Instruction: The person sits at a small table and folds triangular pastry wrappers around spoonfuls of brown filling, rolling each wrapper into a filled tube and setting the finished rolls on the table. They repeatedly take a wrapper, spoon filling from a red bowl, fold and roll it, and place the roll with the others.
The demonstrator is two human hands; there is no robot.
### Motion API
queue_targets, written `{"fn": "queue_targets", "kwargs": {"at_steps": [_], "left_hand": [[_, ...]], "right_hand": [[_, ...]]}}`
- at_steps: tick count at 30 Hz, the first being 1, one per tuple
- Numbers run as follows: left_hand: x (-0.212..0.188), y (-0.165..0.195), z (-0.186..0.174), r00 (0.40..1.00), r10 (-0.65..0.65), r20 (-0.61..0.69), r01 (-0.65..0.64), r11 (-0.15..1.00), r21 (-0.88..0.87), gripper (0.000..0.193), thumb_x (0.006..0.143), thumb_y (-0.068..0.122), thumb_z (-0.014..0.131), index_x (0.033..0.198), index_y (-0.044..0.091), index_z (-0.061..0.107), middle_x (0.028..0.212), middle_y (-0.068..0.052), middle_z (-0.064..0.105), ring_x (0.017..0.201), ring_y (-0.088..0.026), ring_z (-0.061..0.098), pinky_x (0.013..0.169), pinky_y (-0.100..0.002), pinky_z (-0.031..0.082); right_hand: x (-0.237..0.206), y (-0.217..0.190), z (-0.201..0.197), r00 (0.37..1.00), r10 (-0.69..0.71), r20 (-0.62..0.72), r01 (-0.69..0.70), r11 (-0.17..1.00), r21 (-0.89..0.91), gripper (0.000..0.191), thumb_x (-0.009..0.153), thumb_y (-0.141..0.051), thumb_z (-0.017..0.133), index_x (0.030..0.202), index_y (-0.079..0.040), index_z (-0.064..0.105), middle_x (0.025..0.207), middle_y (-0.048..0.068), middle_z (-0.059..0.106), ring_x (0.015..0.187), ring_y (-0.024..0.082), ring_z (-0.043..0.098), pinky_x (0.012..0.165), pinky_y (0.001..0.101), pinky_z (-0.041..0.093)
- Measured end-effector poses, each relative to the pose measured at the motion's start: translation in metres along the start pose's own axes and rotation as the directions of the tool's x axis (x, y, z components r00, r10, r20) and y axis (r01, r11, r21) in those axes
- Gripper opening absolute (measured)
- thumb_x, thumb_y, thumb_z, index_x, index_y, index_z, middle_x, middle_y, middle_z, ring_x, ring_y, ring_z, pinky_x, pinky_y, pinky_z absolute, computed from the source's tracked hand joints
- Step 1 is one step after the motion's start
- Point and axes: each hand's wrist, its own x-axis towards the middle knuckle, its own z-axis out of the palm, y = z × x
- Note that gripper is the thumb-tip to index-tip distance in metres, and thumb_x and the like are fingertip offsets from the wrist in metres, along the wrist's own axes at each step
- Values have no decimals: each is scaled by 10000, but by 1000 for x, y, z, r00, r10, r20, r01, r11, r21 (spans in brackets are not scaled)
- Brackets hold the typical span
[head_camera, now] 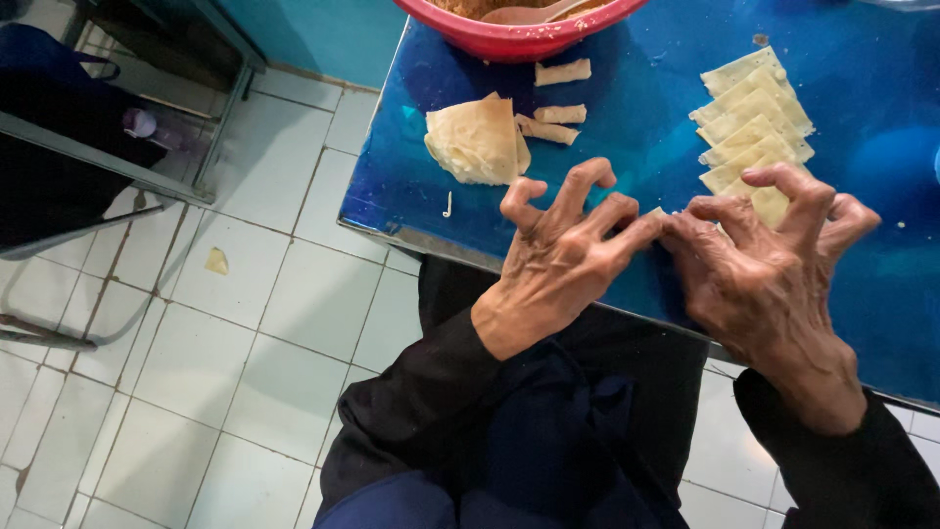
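A: What've I got on the head cam rn?

B: I see both hands at the near edge of the blue table [627, 127]. Left hand [563, 260] & right hand [769, 269] meet fingertip to fingertip, pinching a small pale wrapper [654, 213] btwn them; other fingers curled up, clear of it.

A: Wrapper's where exactly?

B: Just in front of the row of flat wrappers [752, 122], mostly hidden by fingers. Folded stack of wrappers [475, 142] sits left, w/ three rolled pieces [558, 103] beside it, below the red bowl [519, 34]. One scrap [216, 261] on the tiled floor.
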Motion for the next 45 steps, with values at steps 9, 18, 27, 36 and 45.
{"fn": "queue_targets", "kwargs": {"at_steps": [9, 18, 27, 36, 45], "left_hand": [[-1, -10, -5, 996, -44, 73, 42, 999, 26, 390, 980, 277, 753, 1356, 201, 683, 1295, 64, 591, 1313, -205, 446, 997, -525, 214], [0, -80, -29, 968, -214, -134, 212, 977, -30, 507, 1040, 325, 795, 1468, 205, 551, 1400, -21, 539, 1375, -281, 353, 1149, -466, 296], [-10, -105, -45, 916, -384, -113, 345, 901, -264, 519, 985, 246, 777, 1455, 171, 569, 1445, -101, 568, 1394, -332, 367, 1191, -467, 344], [-8, -123, -59, 945, -325, -24, 304, 908, -288, 636, 924, 126, 695, 1525, 155, 488, 1363, -30, 624, 1336, -295, 378, 1149, -466, 340], [-12, -120, -69, 957, -289, -18, 287, 955, -67, 548, 957, 247, 775, 1453, 161, 559, 1371, -9, 616, 1374, -274, 383, 1042, -551, 200]], "right_hand": [[6, -11, -8, 998, -60, 13, 61, 981, -187, 235, 967, -352, 792, 1160, -222, 827, 1158, -102, 736, 1363, 262, 349, 1024, 493, 206], [37, -10, 0, 982, -121, 146, 164, 929, -330, 515, 896, -599, 651, 1172, -194, 809, 1171, -60, 714, 1331, 268, 318, 975, 526, 228], [59, 0, 25, 988, -128, 83, 139, 980, -142, 184, 1072, -399, 736, 1166, -248, 779, 1039, -67, 737, 1284, 196, 386, 1029, 436, 223], [121, -12, 63, 995, -69, -72, 84, 967, 241, 267, 1097, -307, 570, 1279, -174, 711, 1172, -9, 717, 1320, 200, 410, 1080, 426, 232], [16, 39, -13, 942, 117, 315, -164, 979, 124, 257, 1032, -414, 766, 1219, -239, 764, 1143, -59, 737, 1253, 149, 440, 1062, 324, 333]]}}
